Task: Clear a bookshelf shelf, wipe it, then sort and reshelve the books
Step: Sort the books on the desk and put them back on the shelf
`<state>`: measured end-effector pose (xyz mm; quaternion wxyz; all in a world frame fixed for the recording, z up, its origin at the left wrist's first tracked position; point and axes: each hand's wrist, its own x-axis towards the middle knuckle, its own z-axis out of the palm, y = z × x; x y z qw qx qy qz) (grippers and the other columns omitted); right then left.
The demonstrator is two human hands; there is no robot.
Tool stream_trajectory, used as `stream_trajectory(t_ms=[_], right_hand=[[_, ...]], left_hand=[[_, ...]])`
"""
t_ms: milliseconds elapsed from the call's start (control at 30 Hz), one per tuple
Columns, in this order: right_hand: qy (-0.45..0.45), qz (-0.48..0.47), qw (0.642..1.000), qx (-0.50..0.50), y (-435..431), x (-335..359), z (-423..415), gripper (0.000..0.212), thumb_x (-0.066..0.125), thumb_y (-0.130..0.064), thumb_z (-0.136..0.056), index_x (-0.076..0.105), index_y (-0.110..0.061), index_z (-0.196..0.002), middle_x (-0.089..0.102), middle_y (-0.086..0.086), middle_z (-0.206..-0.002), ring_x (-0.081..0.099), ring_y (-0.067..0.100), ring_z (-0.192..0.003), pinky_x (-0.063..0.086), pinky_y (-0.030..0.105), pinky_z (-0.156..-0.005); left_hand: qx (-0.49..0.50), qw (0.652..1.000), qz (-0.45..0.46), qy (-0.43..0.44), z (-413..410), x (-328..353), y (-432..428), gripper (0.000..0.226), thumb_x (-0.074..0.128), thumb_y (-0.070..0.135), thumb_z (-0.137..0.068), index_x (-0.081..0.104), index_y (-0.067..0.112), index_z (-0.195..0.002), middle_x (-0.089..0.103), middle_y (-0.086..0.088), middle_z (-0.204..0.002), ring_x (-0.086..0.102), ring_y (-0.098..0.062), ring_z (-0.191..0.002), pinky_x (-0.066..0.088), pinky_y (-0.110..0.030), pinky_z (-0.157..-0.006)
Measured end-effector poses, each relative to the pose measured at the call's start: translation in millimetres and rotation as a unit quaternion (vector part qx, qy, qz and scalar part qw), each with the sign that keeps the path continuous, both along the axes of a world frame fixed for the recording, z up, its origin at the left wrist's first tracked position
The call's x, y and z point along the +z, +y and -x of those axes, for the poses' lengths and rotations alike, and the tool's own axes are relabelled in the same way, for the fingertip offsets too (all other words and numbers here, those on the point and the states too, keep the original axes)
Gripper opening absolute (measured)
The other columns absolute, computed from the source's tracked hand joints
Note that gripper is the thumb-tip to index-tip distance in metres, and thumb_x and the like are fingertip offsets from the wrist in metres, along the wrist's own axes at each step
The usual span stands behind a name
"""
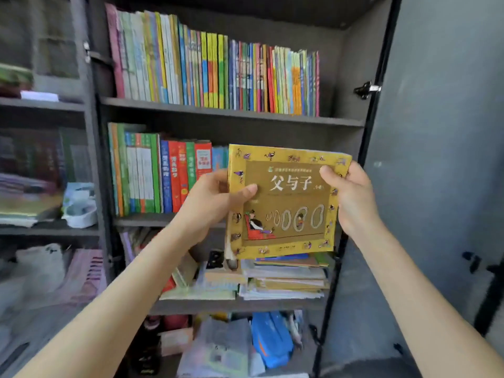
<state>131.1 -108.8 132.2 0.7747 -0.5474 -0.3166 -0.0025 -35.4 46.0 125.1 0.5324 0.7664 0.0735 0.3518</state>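
Observation:
I hold a square yellow picture book (pixel 286 214) upright in front of the bookcase, its cover facing me. My left hand (pixel 212 200) grips its left edge, thumb across the cover. My right hand (pixel 351 195) grips its upper right edge, thumb on the front. Behind the book, the middle shelf (pixel 152 221) carries a row of upright books (pixel 161 175) on its left part; the right part is hidden by the book. The top shelf (pixel 231 111) holds a long row of thin colourful books (pixel 212 69).
Below, a shelf bears flat stacks of books and papers (pixel 283 279). The bottom compartment holds a blue bag (pixel 270 339) and loose items. An open dark cabinet door (pixel 436 159) stands on the right. Another shelving unit (pixel 46 186) with clutter stands on the left.

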Motion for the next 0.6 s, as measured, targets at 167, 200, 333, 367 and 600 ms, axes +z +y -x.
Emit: stream_trajectory(t_ms=[167, 200, 333, 367, 600], right_hand=[[-0.086, 0.004, 0.994, -0.074, 1.8, 81.2, -72.2, 0.013, 0.061, -0.01, -0.093, 0.061, -0.014, -0.105, 0.072, -0.001, -0.099, 0.07, 0.014, -0.089, 0.056, 0.034, -0.075], [-0.099, 0.006, 0.992, -0.082, 5.0, 97.0, -86.0, 0.012, 0.06, -0.012, -0.093, 0.062, -0.015, -0.105, 0.072, -0.002, -0.097, 0.071, 0.013, -0.087, 0.056, 0.034, -0.076], [-0.144, 0.043, 0.974, -0.169, 23.9, 150.4, -147.3, 0.031, 0.06, -0.025, -0.095, 0.056, -0.019, -0.125, 0.067, -0.003, -0.116, 0.064, 0.014, -0.106, 0.05, 0.042, -0.095], [-0.162, 0.06, 0.959, -0.224, 28.9, 162.0, -160.6, 0.045, 0.061, -0.031, -0.093, 0.048, -0.022, -0.136, 0.06, 0.0, -0.128, 0.058, 0.018, -0.118, 0.046, 0.044, -0.101], [-0.355, 0.142, 0.851, -0.359, 65.8, 179.6, -206.0, 0.051, 0.057, -0.037, -0.092, 0.046, -0.03, -0.141, 0.061, -0.002, -0.128, 0.059, 0.015, -0.115, 0.043, 0.039, -0.103]], left_hand=[[0.007, 0.991, -0.104, -0.084, -86.3, 63.9, 8.7, 0.014, 0.07, 0.029, -0.084, 0.066, 0.027, -0.097, 0.072, 0.012, -0.088, 0.069, 0.001, -0.079, 0.055, -0.015, -0.065], [0.014, 0.984, -0.132, -0.115, -103.4, 76.5, 11.8, 0.013, 0.07, 0.029, -0.085, 0.066, 0.027, -0.096, 0.072, 0.012, -0.088, 0.068, 0.001, -0.078, 0.055, -0.015, -0.064], [0.03, 0.96, -0.171, -0.221, -177.6, 127.8, 24.9, 0.007, 0.067, 0.026, -0.088, 0.061, 0.026, -0.086, 0.07, 0.009, -0.085, 0.068, -0.004, -0.076, 0.056, -0.019, -0.063], [0.049, 0.952, -0.183, -0.239, -197.6, 141.4, 27.4, 0.007, 0.067, 0.027, -0.088, 0.061, 0.026, -0.084, 0.069, 0.008, -0.082, 0.067, -0.005, -0.073, 0.056, -0.02, -0.061], [0.137, 0.931, -0.191, -0.28, -347.5, 221.3, 26.1, 0.017, 0.062, 0.025, -0.089, 0.063, 0.01, -0.081, 0.065, 0.0, -0.077, 0.061, -0.016, -0.071, 0.044, -0.027, -0.056]])
